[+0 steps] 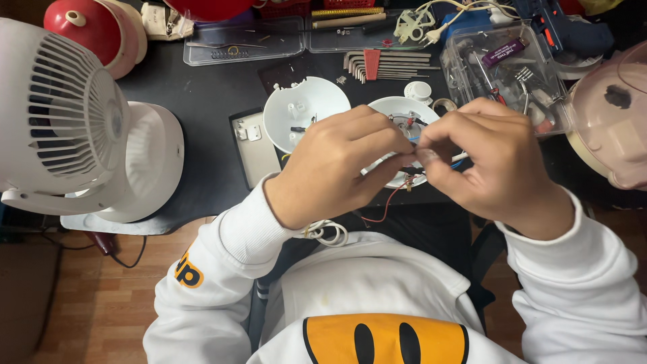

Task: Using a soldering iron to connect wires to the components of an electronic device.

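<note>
Round white base (397, 111), opened, at the worktop's near edge; its white cover (306, 111) lies off just beside it. Left hand (337, 168) and right hand (488, 162) each pinch thin wires (394, 195), loose and seemingly unjoined. Reassembly not yet begun.

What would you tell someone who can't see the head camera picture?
Two hands, the left hand and right hand, pinch thin coloured wires together over a round white housing on a dark table. A white fan stands to the left, and hex keys lie behind.
</note>
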